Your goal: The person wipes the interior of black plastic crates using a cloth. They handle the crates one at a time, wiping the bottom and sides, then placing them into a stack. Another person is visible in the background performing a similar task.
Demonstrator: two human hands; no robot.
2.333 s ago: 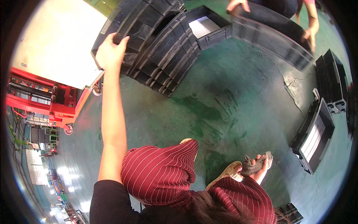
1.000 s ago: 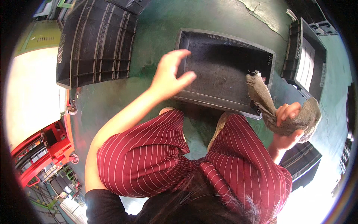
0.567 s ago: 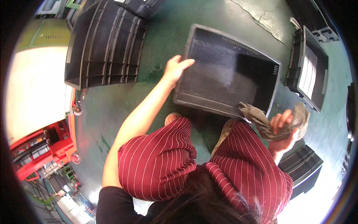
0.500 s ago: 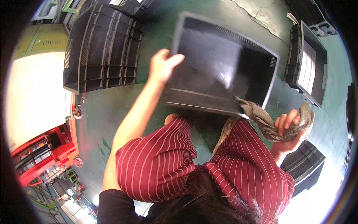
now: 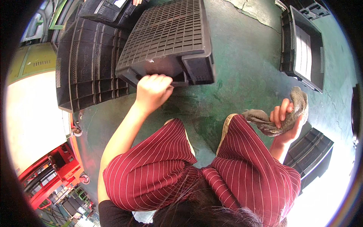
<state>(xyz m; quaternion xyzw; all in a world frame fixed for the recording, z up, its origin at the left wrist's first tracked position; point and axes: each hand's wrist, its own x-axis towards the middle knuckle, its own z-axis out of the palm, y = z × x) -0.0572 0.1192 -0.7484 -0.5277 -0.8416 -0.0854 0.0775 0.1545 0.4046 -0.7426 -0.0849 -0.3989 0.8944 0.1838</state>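
A black plastic crate (image 5: 166, 34) is tipped over ahead of me, left of the middle. Its gridded underside faces up, so its inside is hidden. My left hand (image 5: 153, 92) is closed around the crate's near lower edge, with the thumb at the right. Off to the right, above my knee, my right hand (image 5: 285, 117) grips a crumpled grey-brown rag (image 5: 300, 99). One twisted end of the rag hangs out toward the left, well apart from the crate.
A large ribbed black crate (image 5: 89, 62) stands on its side at left, with another crate (image 5: 99, 12) beyond it. Another person's fingers (image 5: 137, 2) show at the top edge. More crates stand right (image 5: 322, 56) and lower right (image 5: 311, 151). A red wheeled cart (image 5: 70, 166) is at left.
The crate has swung up and left, turning from its open inside to its gridded underside. My left hand has moved slightly left and down with it. The rag has come away from the crate.
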